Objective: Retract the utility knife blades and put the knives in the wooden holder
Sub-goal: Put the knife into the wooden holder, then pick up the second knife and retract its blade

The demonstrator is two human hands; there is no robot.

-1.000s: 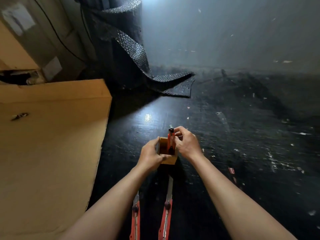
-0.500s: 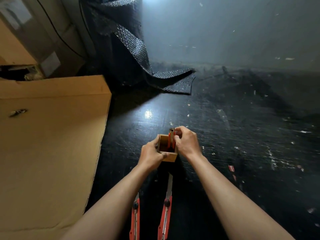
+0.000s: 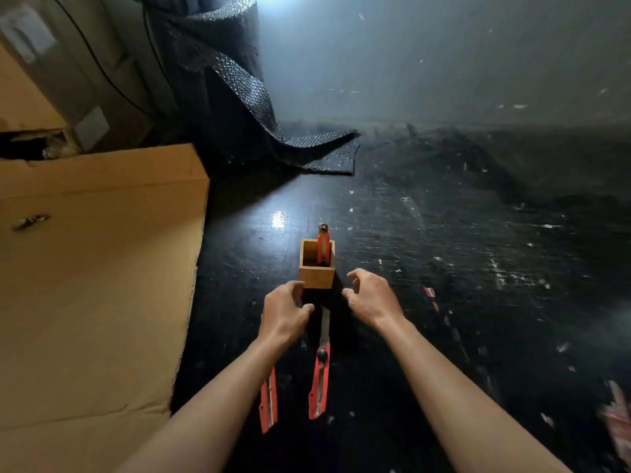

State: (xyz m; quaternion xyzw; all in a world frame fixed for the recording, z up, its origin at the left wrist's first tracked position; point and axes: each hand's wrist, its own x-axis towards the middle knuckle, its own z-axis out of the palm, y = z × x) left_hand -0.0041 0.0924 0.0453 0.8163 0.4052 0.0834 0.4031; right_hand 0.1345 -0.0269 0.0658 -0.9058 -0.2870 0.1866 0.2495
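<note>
A small square wooden holder (image 3: pixel 316 278) stands on the black floor. One red utility knife (image 3: pixel 323 249) stands upright inside it, against the right wall, its dark tip above the rim. Just nearer than the holder, my left hand (image 3: pixel 285 312) and my right hand (image 3: pixel 372 297) hover with curled, parted fingers, holding nothing. A second red knife (image 3: pixel 321 377) lies on the floor between my forearms with its blade extended toward the holder. A third red knife (image 3: pixel 269 401) lies to its left, its front end hidden under my left forearm.
A large flat sheet of cardboard (image 3: pixel 92 285) covers the floor at the left. A roll of black bubble wrap (image 3: pixel 218 83) stands at the back, its loose end trailing across the floor. Small scraps litter the black floor (image 3: pixel 478 268) at the right.
Both hands have let go of the holder and the knife in it and drawn back toward me. The knife now stands alone in the holder.
</note>
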